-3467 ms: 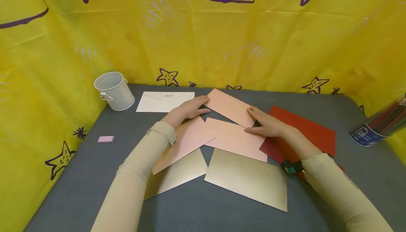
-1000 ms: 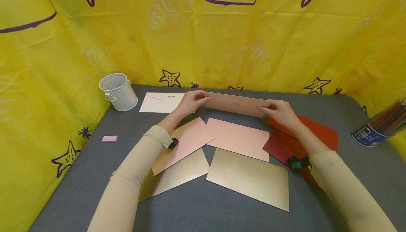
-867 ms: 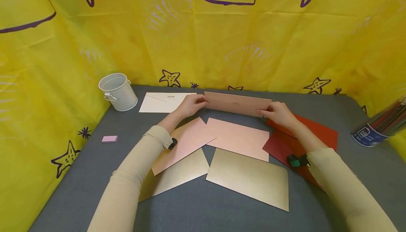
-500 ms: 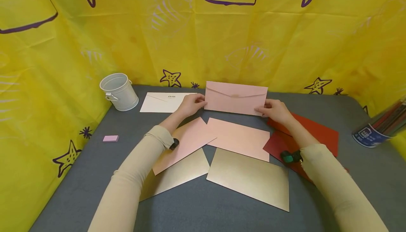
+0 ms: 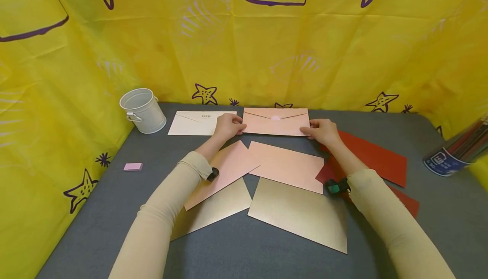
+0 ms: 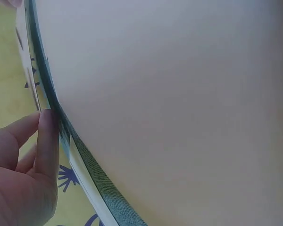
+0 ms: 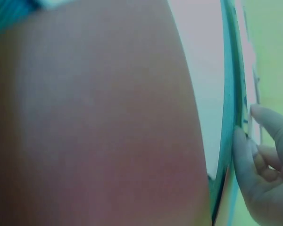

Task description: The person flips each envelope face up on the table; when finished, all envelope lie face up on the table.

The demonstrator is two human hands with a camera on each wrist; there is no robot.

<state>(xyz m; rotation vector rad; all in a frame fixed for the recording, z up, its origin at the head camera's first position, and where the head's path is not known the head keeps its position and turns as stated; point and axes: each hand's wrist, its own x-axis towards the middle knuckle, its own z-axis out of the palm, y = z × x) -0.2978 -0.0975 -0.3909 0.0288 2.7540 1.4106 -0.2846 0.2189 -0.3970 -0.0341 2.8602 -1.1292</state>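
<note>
Both hands hold a pink envelope [image 5: 272,125] by its two short ends, its flap side facing up with a pale round seal in the middle. My left hand [image 5: 228,126] pinches the left end, thumb in front. On the right end, my right hand [image 5: 323,131] grips with its thumb over the lower corner. Each wrist view shows the thumb and fingers at the envelope's thin edge: the left hand [image 6: 26,174] and the right hand [image 7: 269,174]. Two more pink envelopes, one left [image 5: 228,167] and one right [image 5: 286,164], lie plain side up just nearer.
A white envelope [image 5: 190,123] lies behind my left hand. Gold envelopes [image 5: 299,213] overlap the pink ones in front. Red envelopes [image 5: 371,156] spread under my right forearm. A white bucket [image 5: 146,111], a pink eraser [image 5: 132,167] and a pencil cup [image 5: 444,162] stand around the grey table [image 5: 91,232].
The pink envelope lay slanted, plain side up; both hands lifted it and turned it flap side up. Over the last half second it tipped back and came down, shifting slightly left.
</note>
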